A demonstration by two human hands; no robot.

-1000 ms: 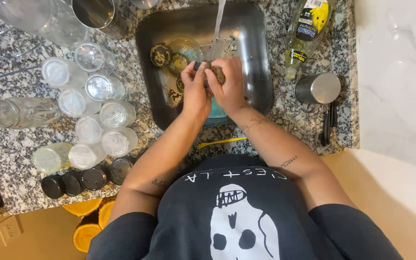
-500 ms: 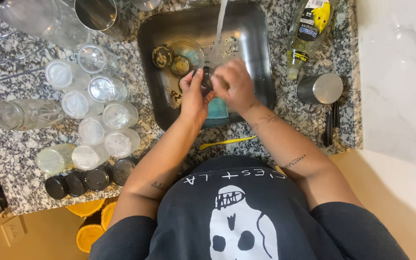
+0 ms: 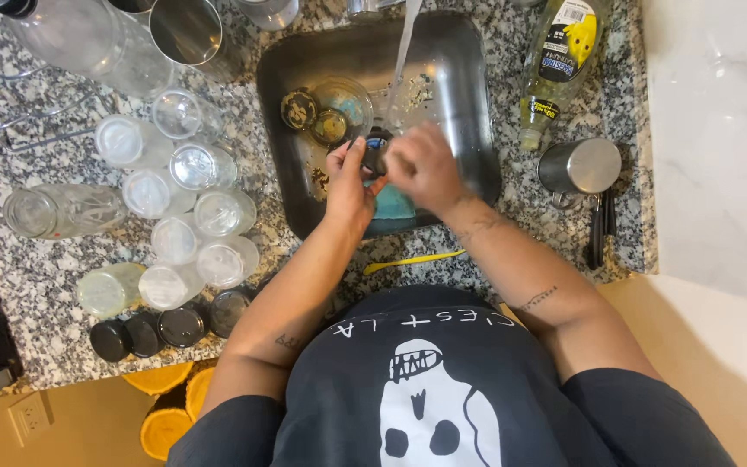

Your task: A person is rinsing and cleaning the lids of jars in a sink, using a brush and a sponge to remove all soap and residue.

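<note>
Two hands [image 3: 391, 173] over steel sink [image 3: 460, 78], speckled granite counter [image 3: 36, 268], pale wall [image 3: 719, 147].

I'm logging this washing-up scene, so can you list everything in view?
sink: one, steel, top centre, tap water running in
small dark lid: one, between both hands
jar lids: two, brass, sink left
blue sponge: one, under hands
glass jars: about ten, clear, counter left
black caps: about four, front left
soap bottle: one, yellowish, right of sink
steel cup: one, right
yellow utensil: one, front of sink
left hand: one, in sink
right hand: one, in sink
</note>
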